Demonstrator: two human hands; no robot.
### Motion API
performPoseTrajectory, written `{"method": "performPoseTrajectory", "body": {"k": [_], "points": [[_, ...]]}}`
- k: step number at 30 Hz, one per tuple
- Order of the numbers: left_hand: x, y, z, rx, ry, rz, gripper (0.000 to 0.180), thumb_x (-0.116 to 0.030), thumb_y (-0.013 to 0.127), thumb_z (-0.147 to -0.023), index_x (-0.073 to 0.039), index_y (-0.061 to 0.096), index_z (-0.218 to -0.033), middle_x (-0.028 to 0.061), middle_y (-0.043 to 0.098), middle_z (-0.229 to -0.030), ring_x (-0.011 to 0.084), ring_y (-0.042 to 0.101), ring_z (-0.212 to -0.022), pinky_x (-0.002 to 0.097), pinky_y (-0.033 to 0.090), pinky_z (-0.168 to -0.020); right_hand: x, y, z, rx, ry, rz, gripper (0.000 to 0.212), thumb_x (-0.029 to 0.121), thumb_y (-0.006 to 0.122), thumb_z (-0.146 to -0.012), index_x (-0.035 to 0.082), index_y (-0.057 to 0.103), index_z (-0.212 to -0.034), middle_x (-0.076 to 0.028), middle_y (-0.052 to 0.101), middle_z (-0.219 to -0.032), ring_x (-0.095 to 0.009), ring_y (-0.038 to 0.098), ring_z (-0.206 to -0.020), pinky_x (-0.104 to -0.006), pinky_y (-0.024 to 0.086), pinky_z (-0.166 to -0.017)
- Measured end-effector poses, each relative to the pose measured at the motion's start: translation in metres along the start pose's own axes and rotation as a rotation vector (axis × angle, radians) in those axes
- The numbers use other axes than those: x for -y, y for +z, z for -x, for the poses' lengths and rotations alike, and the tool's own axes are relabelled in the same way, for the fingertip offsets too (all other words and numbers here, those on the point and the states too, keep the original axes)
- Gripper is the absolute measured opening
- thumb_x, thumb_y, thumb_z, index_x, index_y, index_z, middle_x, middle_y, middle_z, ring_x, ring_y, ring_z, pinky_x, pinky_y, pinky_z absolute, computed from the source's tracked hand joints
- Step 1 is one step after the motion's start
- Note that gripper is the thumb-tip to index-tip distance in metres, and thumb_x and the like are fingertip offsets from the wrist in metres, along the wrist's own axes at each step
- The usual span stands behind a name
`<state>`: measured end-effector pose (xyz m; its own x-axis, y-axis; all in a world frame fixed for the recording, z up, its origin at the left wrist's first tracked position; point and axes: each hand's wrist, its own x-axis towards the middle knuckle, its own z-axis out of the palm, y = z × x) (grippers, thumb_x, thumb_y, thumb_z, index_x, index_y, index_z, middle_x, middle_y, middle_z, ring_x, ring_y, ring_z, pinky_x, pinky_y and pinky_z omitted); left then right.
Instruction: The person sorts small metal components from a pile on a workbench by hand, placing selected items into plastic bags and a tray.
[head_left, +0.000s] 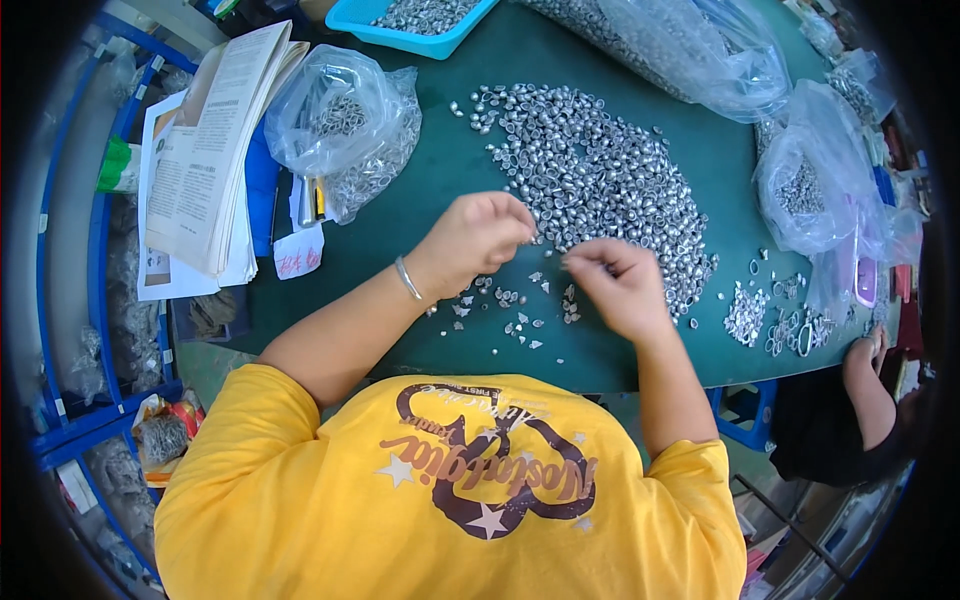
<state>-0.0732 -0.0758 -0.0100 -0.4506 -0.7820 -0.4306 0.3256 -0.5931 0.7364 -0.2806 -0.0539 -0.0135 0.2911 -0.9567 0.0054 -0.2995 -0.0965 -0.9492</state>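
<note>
My left hand point(478, 238), with a metal bangle point(407, 278) on its wrist, is closed in a pinch at the near left edge of a big heap of small silvery metal pieces point(610, 180). To its right my right hand point(622, 288) is pinched too, its thumb and forefinger pointing toward the left hand, a small gap between them. Whatever the fingertips hold is too small to make out. Below and between the hands lie scattered silvery pieces and flat scraps point(520, 325) on the green table point(390, 235).
Clear plastic bags of metal parts point(335, 125) stand at the left beside stacked papers point(210, 150). Farther back are a blue tray point(430, 42) and a large bag point(690, 50). More parts point(747, 315) lie at right, near another person's arm point(868, 395).
</note>
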Motion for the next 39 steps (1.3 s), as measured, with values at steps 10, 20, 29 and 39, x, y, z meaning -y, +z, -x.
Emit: {"method": "performPoseTrajectory", "body": {"k": [10, 20, 29, 39], "points": [[0.023, 0.015, -0.011, -0.092, 0.691, -1.451, 0.013, -0.014, 0.068, -0.069, -0.007, 0.064, -0.079, 0.0096, 0.058, -0.076, 0.0272, 0.056, -0.071, 0.0335, 0.046, -0.061, 0.003, 0.001, -0.007, -0.023, -0.236, 0.673, 0.007, 0.011, 0.063, -0.073, 0.007, 0.065, -0.079, -0.011, 0.06, -0.07, -0.027, 0.059, -0.062, -0.0343, 0.049, -0.055], [-0.005, 0.002, 0.005, -0.006, 0.012, 0.149, 0.01, -0.009, 0.043, -0.08, -0.002, 0.051, -0.078, 0.0055, 0.048, -0.068, 0.0075, 0.04, -0.047, 0.0169, 0.029, -0.038, 0.005, -0.006, -0.009, -0.056, 0.074, 0.232, 0.01, 0.009, 0.065, -0.071, 0.005, 0.064, -0.08, -0.011, 0.061, -0.073, -0.027, 0.059, -0.065, -0.0322, 0.048, -0.06], [-0.004, 0.009, 0.004, -0.122, 0.055, -0.058, 0.006, -0.007, 0.054, -0.081, -0.001, 0.056, -0.083, -0.003, 0.046, -0.058, 0.0025, 0.036, -0.045, 0.0157, 0.024, -0.037, 0.001, -0.006, -0.007, 0.025, -0.164, 0.523, 0.006, 0.009, 0.063, -0.073, 0.007, 0.065, -0.079, -0.009, 0.061, -0.073, -0.023, 0.058, -0.06, -0.0306, 0.047, -0.056], [0.006, 0.007, 0.015, -0.034, 0.327, -0.891, 0.009, -0.008, 0.065, -0.075, -0.003, 0.065, -0.082, -0.0012, 0.056, -0.065, 0.0046, 0.045, -0.054, 0.0191, 0.038, -0.051, -0.002, -0.036, -0.009, 0.079, 0.33, -1.123, 0.014, 0.018, 0.047, -0.089, 0.005, 0.046, -0.083, -0.004, 0.044, -0.072, -0.006, 0.032, -0.047, -0.0157, 0.024, -0.037]]}}
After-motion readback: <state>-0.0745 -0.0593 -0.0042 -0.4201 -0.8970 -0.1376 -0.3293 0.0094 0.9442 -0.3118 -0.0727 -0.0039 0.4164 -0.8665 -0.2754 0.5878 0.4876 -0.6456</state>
